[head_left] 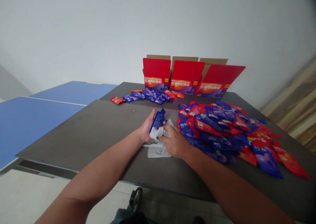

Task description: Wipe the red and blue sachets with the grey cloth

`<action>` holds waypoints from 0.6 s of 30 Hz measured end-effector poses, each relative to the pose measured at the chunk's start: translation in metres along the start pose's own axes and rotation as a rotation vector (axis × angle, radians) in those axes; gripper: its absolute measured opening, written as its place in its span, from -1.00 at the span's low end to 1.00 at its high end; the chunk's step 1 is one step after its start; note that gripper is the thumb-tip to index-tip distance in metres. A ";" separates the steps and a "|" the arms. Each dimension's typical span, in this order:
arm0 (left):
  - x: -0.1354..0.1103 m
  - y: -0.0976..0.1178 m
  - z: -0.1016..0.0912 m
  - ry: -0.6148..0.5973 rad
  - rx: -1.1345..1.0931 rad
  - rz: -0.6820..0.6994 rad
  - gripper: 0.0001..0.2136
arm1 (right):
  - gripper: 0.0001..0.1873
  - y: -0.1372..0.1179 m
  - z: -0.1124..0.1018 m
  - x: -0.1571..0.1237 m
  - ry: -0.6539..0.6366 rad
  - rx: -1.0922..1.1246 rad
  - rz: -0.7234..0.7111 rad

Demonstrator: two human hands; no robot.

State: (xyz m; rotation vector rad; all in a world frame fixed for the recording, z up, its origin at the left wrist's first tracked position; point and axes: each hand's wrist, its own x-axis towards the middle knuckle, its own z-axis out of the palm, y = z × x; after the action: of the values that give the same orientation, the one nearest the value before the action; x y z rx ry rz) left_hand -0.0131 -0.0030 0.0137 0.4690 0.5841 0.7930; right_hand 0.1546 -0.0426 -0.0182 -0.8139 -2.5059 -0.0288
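My left hand [147, 127] grips a blue foil sachet [158, 120], whose top end sticks up above the fingers. A crumpled grey-white cloth [158, 149] is wrapped around the sachet's lower part and trails onto the dark tabletop [98, 131]. My right hand [174, 141] presses down on the cloth from the right, closed around it against the sachet. Just right of that hand, a large heap of blue and red sachets [222, 131] lies spread across the table, its nearest edge almost at my right knuckles.
Three open red cartons [186, 77] with printed Chinese labels stand in a row at the table's far edge. A smaller group of sachets [150, 96] lies before them. Blue tables [37, 118] adjoin on the left; wooden boards lean at the right.
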 end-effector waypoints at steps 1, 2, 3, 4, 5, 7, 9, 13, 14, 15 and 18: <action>0.001 -0.002 0.000 0.017 0.008 -0.019 -0.42 | -0.59 0.000 0.000 0.000 -0.009 -0.007 0.008; 0.001 -0.003 0.001 0.035 0.015 -0.025 -0.44 | -0.58 0.000 0.001 0.000 -0.015 -0.017 0.025; 0.002 -0.005 0.002 0.056 0.021 -0.021 -0.47 | -0.56 -0.001 0.000 0.001 -0.018 -0.027 0.050; 0.002 -0.006 0.003 0.075 0.029 -0.013 -0.51 | -0.54 -0.001 0.000 0.001 -0.015 -0.034 0.081; 0.002 -0.006 0.005 0.091 0.042 -0.007 -0.54 | -0.53 -0.002 -0.001 0.002 -0.010 -0.037 0.117; 0.002 -0.008 0.007 0.100 0.075 -0.005 -0.59 | -0.53 -0.003 -0.004 0.005 0.007 -0.032 0.195; 0.002 -0.009 0.009 0.070 0.102 -0.011 -0.66 | -0.53 -0.004 -0.008 0.007 0.013 -0.025 0.254; 0.002 -0.012 0.010 0.038 0.159 0.001 -0.71 | -0.55 -0.005 -0.013 0.008 0.017 -0.040 0.318; 0.002 -0.013 0.009 0.043 0.181 0.006 -0.70 | -0.56 -0.004 -0.013 0.008 0.024 -0.047 0.334; 0.002 -0.014 0.009 0.048 0.202 0.011 -0.69 | -0.57 -0.004 -0.013 0.008 0.029 -0.054 0.353; 0.000 -0.016 0.009 0.053 0.270 0.011 -0.64 | -0.56 -0.001 -0.009 0.008 0.041 -0.060 0.428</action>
State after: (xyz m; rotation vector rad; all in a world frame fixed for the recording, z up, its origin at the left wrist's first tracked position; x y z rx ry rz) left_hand 0.0015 -0.0143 0.0107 0.7008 0.7427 0.7413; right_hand 0.1526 -0.0401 -0.0062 -1.3424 -2.2520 0.0256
